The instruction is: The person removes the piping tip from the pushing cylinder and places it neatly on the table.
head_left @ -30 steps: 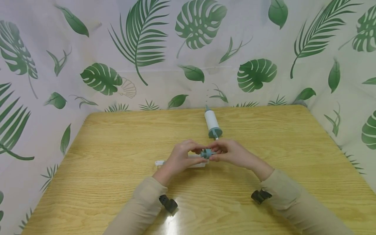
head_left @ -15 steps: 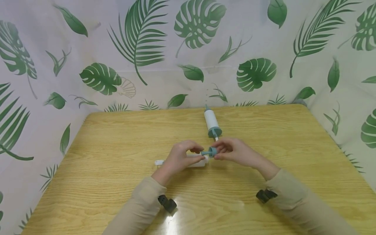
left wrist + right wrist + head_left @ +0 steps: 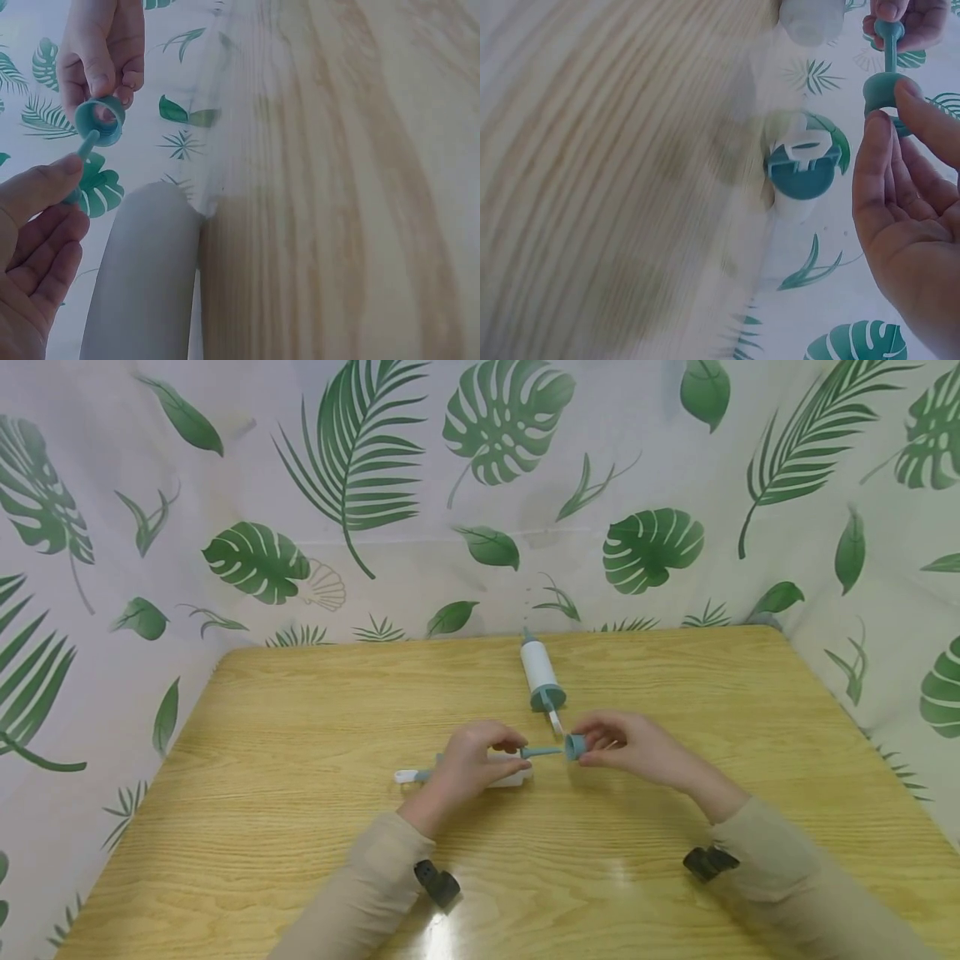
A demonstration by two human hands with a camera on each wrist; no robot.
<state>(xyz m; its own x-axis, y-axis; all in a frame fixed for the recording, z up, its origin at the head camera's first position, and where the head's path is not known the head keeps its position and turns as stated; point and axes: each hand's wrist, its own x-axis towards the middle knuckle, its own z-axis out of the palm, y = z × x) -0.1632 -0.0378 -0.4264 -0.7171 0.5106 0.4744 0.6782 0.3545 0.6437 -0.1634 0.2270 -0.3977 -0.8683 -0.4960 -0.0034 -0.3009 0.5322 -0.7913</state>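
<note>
My left hand (image 3: 472, 764) pinches the thick end of a slim teal stem (image 3: 542, 752) between thumb and fingers. The stem points right, toward a short teal ring-shaped cap (image 3: 574, 747). That cap is pinched by the thumb and fingers of my right hand (image 3: 630, 747). In the left wrist view the cap (image 3: 112, 133) shows its open mouth, with the stem (image 3: 88, 142) reaching to its rim; touching or apart, I cannot tell. Beneath and behind my left hand lies a white tube (image 3: 510, 780) with a teal part and white tab, partly hidden.
Farther back lies a white syringe-like tube (image 3: 538, 666) with a teal tip, teal flange (image 3: 548, 697) and a white-ended handle (image 3: 555, 722). The wooden table (image 3: 315, 710) meets a leaf-patterned backdrop (image 3: 405, 585) at its far edge.
My right hand has drawn the cap off to the right along the stem, baring the stem's length. My left hand stays nearly in place, still pinching the stem.
</note>
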